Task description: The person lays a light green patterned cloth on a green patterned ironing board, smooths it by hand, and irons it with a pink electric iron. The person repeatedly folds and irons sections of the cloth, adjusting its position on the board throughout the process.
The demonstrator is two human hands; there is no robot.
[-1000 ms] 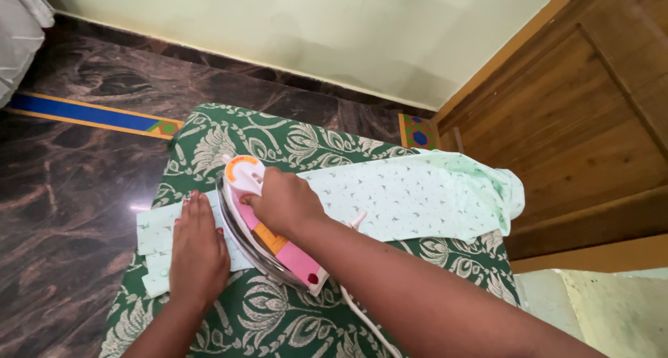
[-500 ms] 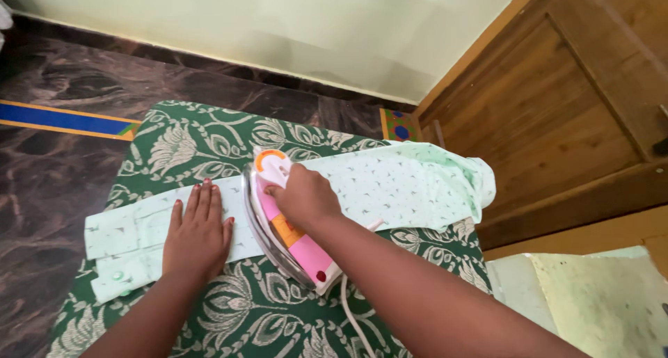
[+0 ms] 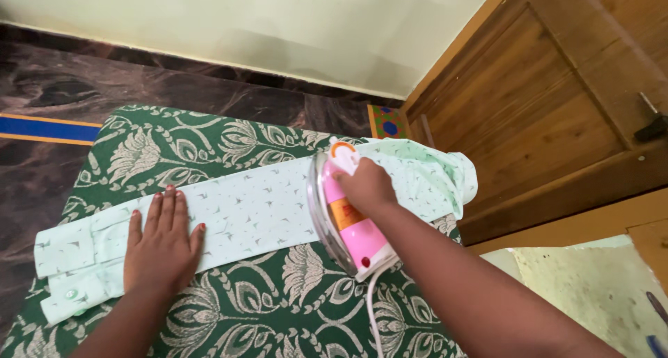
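We press the left hand [image 3: 161, 248] flat, fingers spread, on the cuff end of the pale green sleeve [image 3: 250, 215] — gripping nothing. The right hand [image 3: 367, 185] is closed around the handle of the pink iron [image 3: 346, 222], which sits on the sleeve's far end, orange label strip along its handle. Under the sleeve — a green floral cloth [image 3: 278, 295].

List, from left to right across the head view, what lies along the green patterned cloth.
Buttoned cuff of the pale green printed sleeve → flat left hand → pink and white iron under the right hand → bunched shirt fabric.
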